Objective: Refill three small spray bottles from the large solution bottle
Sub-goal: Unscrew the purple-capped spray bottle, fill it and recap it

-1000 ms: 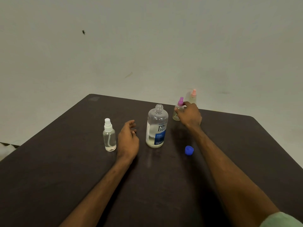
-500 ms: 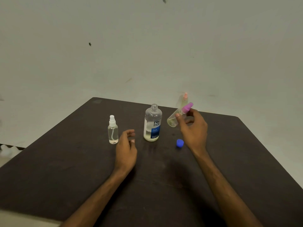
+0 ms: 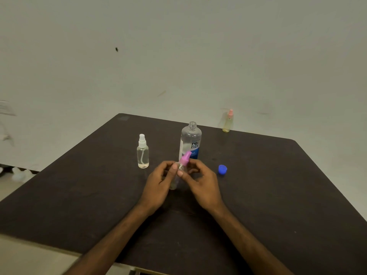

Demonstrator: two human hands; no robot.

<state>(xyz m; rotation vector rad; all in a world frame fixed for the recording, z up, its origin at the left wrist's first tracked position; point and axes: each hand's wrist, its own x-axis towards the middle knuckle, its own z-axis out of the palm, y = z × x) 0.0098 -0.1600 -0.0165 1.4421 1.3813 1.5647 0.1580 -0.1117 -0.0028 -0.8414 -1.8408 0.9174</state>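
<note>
A small clear spray bottle with a pink top [image 3: 184, 158] is tilted above the middle of the dark table [image 3: 79, 191]. My left hand [image 3: 158, 185] grips its body and my right hand [image 3: 200, 183] pinches its neck just below the pink top. Right behind it stands the large solution bottle [image 3: 191, 140], uncapped, with a blue label. Its blue cap [image 3: 222, 169] lies on the table to the right. A white-topped spray bottle [image 3: 142, 152] stands upright on the left. A yellowish spray bottle with an orange top [image 3: 228, 121] stands at the far edge.
A pale wall rises behind the table. The table's far right corner [image 3: 294, 140] and near left edge are in view, with pale floor beyond on the left.
My right hand has carried the pink-topped bottle from the far side towards me, in front of the large bottle. My left hand has lifted off the table and taken hold of the bottle's body.
</note>
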